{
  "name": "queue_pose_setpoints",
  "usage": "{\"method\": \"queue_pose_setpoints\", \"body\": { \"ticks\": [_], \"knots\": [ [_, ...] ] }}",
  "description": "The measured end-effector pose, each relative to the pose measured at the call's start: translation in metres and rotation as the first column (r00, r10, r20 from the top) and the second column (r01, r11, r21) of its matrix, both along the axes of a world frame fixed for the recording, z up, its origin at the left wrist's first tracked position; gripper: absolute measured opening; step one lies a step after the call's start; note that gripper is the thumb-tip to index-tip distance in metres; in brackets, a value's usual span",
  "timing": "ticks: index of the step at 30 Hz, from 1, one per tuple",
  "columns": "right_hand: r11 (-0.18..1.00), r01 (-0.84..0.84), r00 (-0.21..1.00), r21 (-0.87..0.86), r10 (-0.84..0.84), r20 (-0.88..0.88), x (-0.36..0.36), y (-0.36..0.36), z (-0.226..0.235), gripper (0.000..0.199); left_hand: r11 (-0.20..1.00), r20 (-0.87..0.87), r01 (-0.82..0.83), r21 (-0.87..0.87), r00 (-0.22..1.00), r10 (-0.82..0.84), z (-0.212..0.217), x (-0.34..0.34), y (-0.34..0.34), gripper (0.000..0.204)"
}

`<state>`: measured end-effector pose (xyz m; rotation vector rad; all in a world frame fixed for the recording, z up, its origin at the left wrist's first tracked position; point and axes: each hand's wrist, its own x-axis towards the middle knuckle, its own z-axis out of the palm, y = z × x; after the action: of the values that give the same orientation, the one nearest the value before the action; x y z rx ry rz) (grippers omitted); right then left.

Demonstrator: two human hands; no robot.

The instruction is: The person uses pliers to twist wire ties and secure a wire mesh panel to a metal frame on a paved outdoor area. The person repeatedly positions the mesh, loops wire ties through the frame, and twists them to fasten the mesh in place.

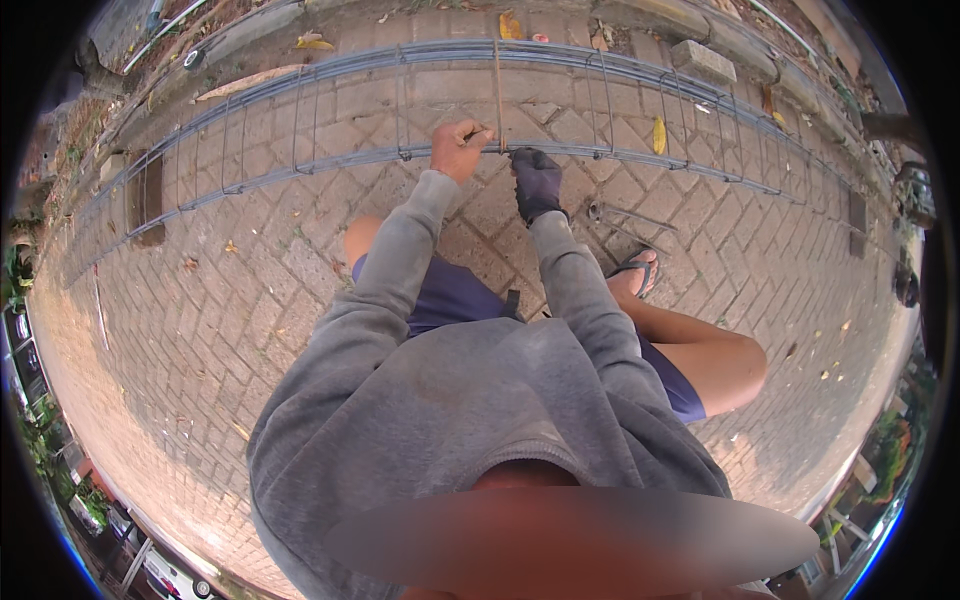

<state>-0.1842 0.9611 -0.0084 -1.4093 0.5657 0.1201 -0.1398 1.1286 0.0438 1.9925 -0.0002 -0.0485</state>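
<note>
A long rebar cage (540, 149) of grey bars and thin stirrups lies across the paving in front of me. One rusty-brown stirrup (498, 95) crosses it at the middle. Just left of that stirrup's near corner, my bare left hand (458, 150) is closed in a pinch by the near bars; what the fingers hold is too small to make out. My right hand (538, 185), in a dark glove, is closed against the near bars just right of the same corner. Its grip hides whatever is in it.
A two-handled metal tool resembling pincers (632, 216) lies on the bricks beside my sandalled foot (636, 274). A loose block (703, 61) sits beyond the cage at the right. Blocks (149, 195) stand under the cage's left part. Yellow leaves (659, 136) are scattered around.
</note>
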Motion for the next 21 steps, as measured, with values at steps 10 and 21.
{"method": "queue_pose_setpoints", "body": {
  "ticks": [10, 21],
  "knots": [
    [0.985, 0.079, 0.992, 0.153, -0.062, -0.110, -0.011, 0.021, 0.014, 0.026, 0.864, 0.265, 0.249, 0.437, 0.883, -0.389, 0.004, -0.012, -0.010, 0.019],
    [0.973, 0.153, 0.987, 0.174, -0.142, -0.077, -0.008, 0.030, 0.007, 0.028, 0.886, 0.155, -0.091, 0.454, 0.988, 0.022, 0.002, 0.007, -0.042, 0.057]
  ]
}}
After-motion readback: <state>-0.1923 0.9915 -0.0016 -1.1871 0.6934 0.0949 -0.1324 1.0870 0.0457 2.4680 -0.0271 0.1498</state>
